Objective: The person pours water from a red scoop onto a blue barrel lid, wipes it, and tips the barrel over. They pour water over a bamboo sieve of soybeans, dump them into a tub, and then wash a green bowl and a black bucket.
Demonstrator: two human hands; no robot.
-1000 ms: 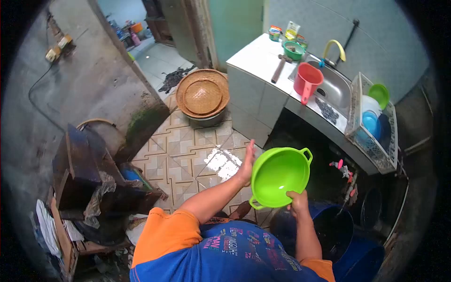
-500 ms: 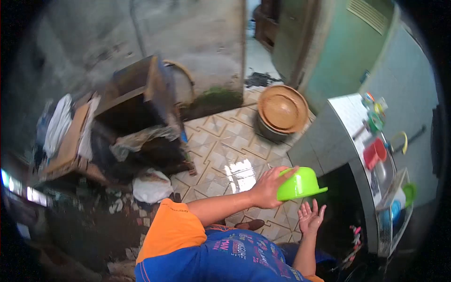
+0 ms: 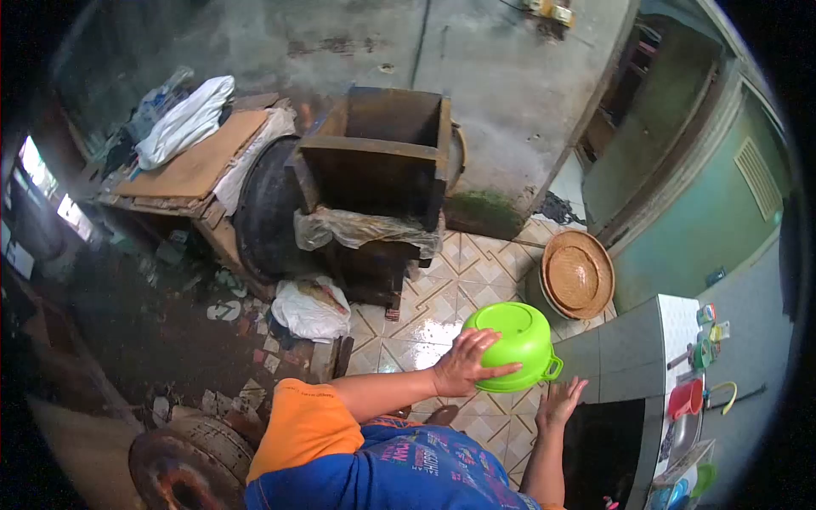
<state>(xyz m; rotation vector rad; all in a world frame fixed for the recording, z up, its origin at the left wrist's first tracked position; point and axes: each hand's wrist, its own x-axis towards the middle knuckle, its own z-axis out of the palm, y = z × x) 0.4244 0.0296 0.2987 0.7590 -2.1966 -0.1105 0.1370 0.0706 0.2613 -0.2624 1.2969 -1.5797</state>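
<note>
Now, left hand (image 3: 469, 364): grip spread over upturned green basin (image 3: 520, 330), holding it.
Right hand (image 3: 561, 399): grip open, empty, just below it.

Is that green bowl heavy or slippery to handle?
Probably light: the left hand alone holds the green bowl upturned. Likely stiff, since it keeps its round shape. Its glossy surface may be slippery.

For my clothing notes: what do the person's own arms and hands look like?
The left hand and right hand are bare, with no gloves. The forearms are uncovered. A short orange sleeve covers the left upper arm, on a blue shirt with printed lettering.
</note>
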